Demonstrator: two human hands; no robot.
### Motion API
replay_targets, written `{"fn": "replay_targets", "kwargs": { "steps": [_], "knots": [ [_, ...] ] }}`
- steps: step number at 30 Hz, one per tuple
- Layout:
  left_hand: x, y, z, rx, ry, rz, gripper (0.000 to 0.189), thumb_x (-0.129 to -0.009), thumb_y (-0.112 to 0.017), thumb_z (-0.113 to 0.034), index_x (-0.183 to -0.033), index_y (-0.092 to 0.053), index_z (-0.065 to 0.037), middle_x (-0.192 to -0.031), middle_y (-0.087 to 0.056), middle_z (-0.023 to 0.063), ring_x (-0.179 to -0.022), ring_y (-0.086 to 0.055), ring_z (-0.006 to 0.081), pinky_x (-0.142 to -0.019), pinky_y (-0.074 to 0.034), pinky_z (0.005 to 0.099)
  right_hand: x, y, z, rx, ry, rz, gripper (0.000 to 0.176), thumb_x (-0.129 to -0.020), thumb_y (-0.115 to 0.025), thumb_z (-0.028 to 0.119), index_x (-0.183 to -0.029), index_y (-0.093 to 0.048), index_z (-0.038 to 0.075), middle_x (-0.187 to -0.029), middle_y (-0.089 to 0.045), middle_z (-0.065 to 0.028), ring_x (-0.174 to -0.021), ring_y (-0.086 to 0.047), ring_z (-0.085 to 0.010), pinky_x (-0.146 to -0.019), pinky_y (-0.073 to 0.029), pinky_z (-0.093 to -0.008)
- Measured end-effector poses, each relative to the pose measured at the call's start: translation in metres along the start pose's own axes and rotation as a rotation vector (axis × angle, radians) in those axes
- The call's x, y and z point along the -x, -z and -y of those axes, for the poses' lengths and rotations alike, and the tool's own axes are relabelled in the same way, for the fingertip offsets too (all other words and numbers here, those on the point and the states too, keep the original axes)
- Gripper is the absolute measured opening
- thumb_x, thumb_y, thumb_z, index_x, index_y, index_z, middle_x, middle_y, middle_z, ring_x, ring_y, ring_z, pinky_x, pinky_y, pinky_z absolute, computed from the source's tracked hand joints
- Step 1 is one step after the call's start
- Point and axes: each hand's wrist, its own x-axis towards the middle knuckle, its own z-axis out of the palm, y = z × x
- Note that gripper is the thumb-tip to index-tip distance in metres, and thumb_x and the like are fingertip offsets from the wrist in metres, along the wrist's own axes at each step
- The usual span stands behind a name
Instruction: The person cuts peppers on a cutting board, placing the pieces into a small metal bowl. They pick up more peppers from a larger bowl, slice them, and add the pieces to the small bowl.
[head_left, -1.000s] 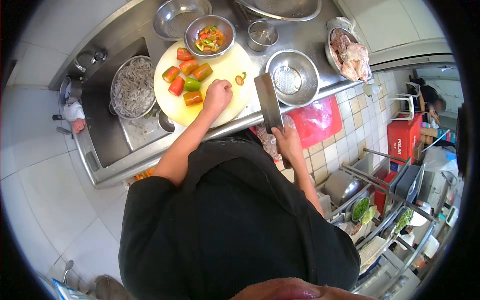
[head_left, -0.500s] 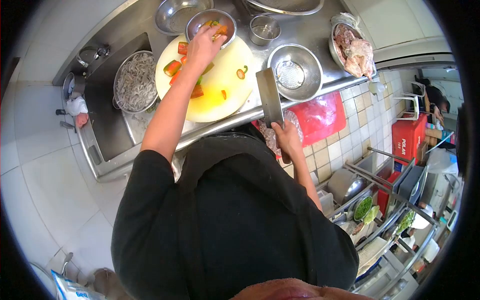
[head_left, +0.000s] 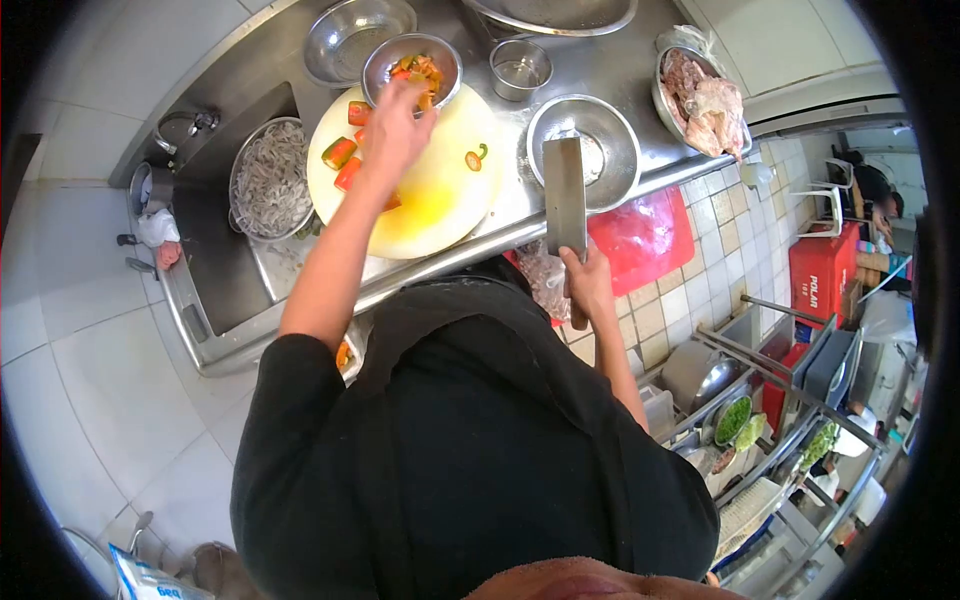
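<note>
My left hand (head_left: 398, 132) is at the near rim of a steel bowl (head_left: 452, 62) that holds chopped peppers (head_left: 424, 72); its fingertips are hard to make out. Below the hand is a round, yellowish cutting board (head_left: 450, 205). Red-green pepper pieces (head_left: 339, 153) lie on its left side, and a pepper end with a green stem (head_left: 476, 158) on its right. My right hand (head_left: 588, 277) is wrapped round the handle of a cleaver (head_left: 566, 195), whose blade points away from me, over the counter's front edge beside a wide steel bowl (head_left: 622, 150).
Left, a sink (head_left: 225, 290) holds a pot of greyish strips (head_left: 272, 180). Steel bowls (head_left: 360, 38) and a small steel cup (head_left: 521, 70) stand behind. Raw meat (head_left: 712, 108) fills a bowl at right. A rack (head_left: 790, 400) stands right; a person (head_left: 876, 200) is beyond.
My left hand has drawn back from inside the bowl toward its near rim. The cleaver has turned more upright and shifted right with my right hand. The small loose piece near the board's front no longer shows.
</note>
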Motion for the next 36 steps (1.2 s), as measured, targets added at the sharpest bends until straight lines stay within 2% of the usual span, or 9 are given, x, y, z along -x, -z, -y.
{"fn": "replay_targets", "kwargs": {
  "steps": [2, 5, 10, 17, 26, 27, 30, 33, 36],
  "knots": [
    [-0.021, 0.011, -0.009, -0.185, -0.009, -0.024, 0.019, -0.088, -0.067, -0.013, -0.103, -0.071, -0.001, -0.107, -0.068, 0.0191, -0.107, -0.068, 0.0376, -0.090, -0.055, 0.0470, -0.005, 0.003, -0.001, -0.046, -0.002, -0.009, 0.022, -0.100, -0.065, 0.018, -0.108, -0.063, -0.003, -0.060, -0.054, -0.0025, -0.045, -0.052, -0.0130, -0.043, -0.042, -0.0322],
    [-0.014, -0.025, 0.024, -0.517, 0.028, 0.299, 0.019, -0.090, -0.063, -0.016, -0.099, -0.072, -0.002, -0.103, -0.070, 0.0189, -0.101, -0.071, 0.0382, -0.086, -0.057, 0.0482, -0.002, 0.008, -0.001, -0.086, -0.006, -0.046, 0.022, -0.101, -0.065, 0.019, -0.108, -0.064, -0.002, -0.061, -0.055, -0.0031, -0.046, -0.053, -0.0131, -0.045, -0.043, -0.0321],
    [-0.025, -0.039, 0.052, -0.533, -0.002, 0.135, 0.015, -0.091, -0.060, -0.017, -0.092, -0.074, -0.012, -0.097, -0.074, 0.0121, -0.083, -0.073, 0.0380, -0.075, -0.059, 0.0496, 0.007, 0.026, -0.013, -0.117, -0.019, -0.132, 0.025, -0.100, -0.065, 0.021, -0.109, -0.066, -0.002, -0.063, -0.058, -0.0058, -0.048, -0.056, -0.0144, -0.047, -0.046, -0.0337],
    [0.022, -0.017, -0.039, -0.277, -0.263, 0.101, 0.006, -0.088, -0.067, -0.016, -0.091, -0.072, -0.015, -0.095, -0.074, 0.0059, -0.074, -0.072, 0.0316, -0.064, -0.058, 0.0436, 0.021, 0.052, -0.057, -0.353, -0.058, -0.351, 0.020, -0.100, -0.066, 0.016, -0.107, -0.063, -0.002, -0.062, -0.057, -0.0026, -0.046, -0.055, -0.0124, -0.044, -0.044, -0.0298],
    [0.022, -0.196, -0.074, -0.092, -0.658, 0.353, 0.009, -0.083, -0.060, -0.015, -0.082, -0.069, -0.013, -0.082, -0.066, 0.0052, -0.069, -0.070, 0.0278, -0.059, -0.054, 0.0445, 0.018, 0.063, -0.087, -0.522, -0.090, -0.398, 0.017, -0.102, -0.063, 0.018, -0.101, -0.060, 0.001, -0.058, -0.054, -0.0008, -0.042, -0.052, -0.0121, -0.040, -0.042, -0.0286],
    [0.022, -0.213, -0.072, -0.144, -0.632, 0.395, 0.010, -0.083, -0.060, -0.016, -0.082, -0.070, -0.013, -0.080, -0.066, 0.0049, -0.072, -0.071, 0.0283, -0.062, -0.055, 0.0448, 0.016, 0.063, -0.087, -0.513, -0.107, -0.399, 0.017, -0.103, -0.062, 0.018, -0.101, -0.060, 0.002, -0.058, -0.053, -0.0003, -0.042, -0.052, -0.0122, -0.040, -0.043, -0.0286],
    [0.026, -0.211, -0.087, -0.201, -0.475, 0.551, 0.029, -0.086, -0.062, -0.012, -0.114, -0.071, -0.011, -0.107, -0.067, 0.0087, -0.094, -0.071, 0.0290, -0.079, -0.055, 0.0464, 0.011, 0.064, -0.087, -0.475, -0.105, -0.373, 0.017, -0.103, -0.062, 0.018, -0.101, -0.059, 0.001, -0.057, -0.052, -0.0004, -0.042, -0.052, -0.0124, -0.040, -0.043, -0.0287],
    [0.032, -0.136, -0.112, -0.006, -0.325, 0.353, 0.034, -0.087, -0.065, -0.013, -0.120, -0.069, -0.006, -0.120, -0.062, 0.0170, -0.099, -0.068, 0.0343, -0.081, -0.056, 0.0463, 0.009, 0.065, -0.084, -0.451, -0.117, -0.349, 0.017, -0.103, -0.062, 0.017, -0.101, -0.058, 0.001, -0.057, -0.052, -0.0011, -0.042, -0.051, -0.0123, -0.041, -0.044, -0.0288],
    [0.053, -0.098, -0.076, -0.233, -0.076, 0.150, 0.035, -0.089, -0.065, -0.013, -0.123, -0.067, -0.005, -0.121, -0.059, 0.0185, -0.102, -0.066, 0.0366, -0.083, -0.055, 0.0477, 0.003, 0.065, -0.071, -0.412, -0.095, -0.342, 0.018, -0.103, -0.062, 0.017, -0.100, -0.058, 0.000, -0.057, -0.053, -0.0018, -0.042, -0.051, -0.0123, -0.041, -0.043, -0.0289]
  ]
}}
